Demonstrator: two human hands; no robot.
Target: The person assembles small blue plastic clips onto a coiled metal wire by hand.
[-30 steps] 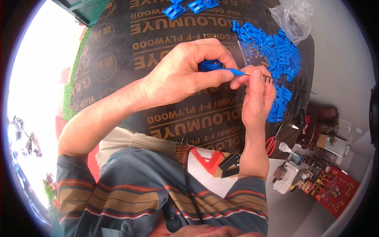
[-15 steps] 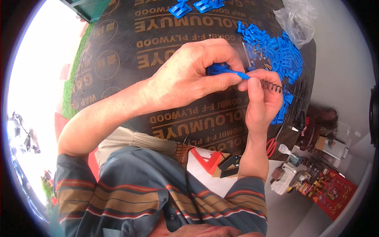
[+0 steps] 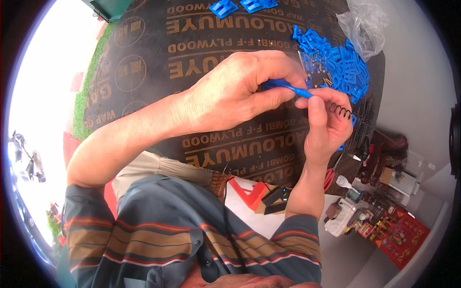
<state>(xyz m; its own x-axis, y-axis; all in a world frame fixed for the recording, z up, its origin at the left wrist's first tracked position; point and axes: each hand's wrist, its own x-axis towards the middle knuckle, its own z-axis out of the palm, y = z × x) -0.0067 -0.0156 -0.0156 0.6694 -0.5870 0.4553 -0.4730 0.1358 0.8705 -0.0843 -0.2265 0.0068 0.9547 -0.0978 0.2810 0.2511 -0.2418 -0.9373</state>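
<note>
Above the dark plywood table my left hand (image 3: pixel 245 91) is closed round a blue plastic part (image 3: pixel 274 83), most of it hidden by the fingers. A narrow blue tip (image 3: pixel 301 93) sticks out of it toward the right. My right hand (image 3: pixel 324 115) is closed at that tip, thumb and fingers pinching a dark coil spring (image 3: pixel 342 111). The spring's loose end points away to the right, and its other end is hidden in the fingers. Both hands nearly touch, and whether spring and tip are joined I cannot tell.
A heap of blue plastic parts (image 3: pixel 343 69) lies at the right, with small brass-coloured screws (image 3: pixel 327 79) beside it. Dark springs (image 3: pixel 367 113) lie near the table's right edge. A clear plastic bag (image 3: pixel 362 26) is behind. Two blue assemblies (image 3: pixel 224 8), (image 3: pixel 258 5) lie at the far edge.
Both hands have shifted slightly to the right, carrying the blue part and the spring. My left fingers cover more of the part's body, and more of the narrow tip shows.
</note>
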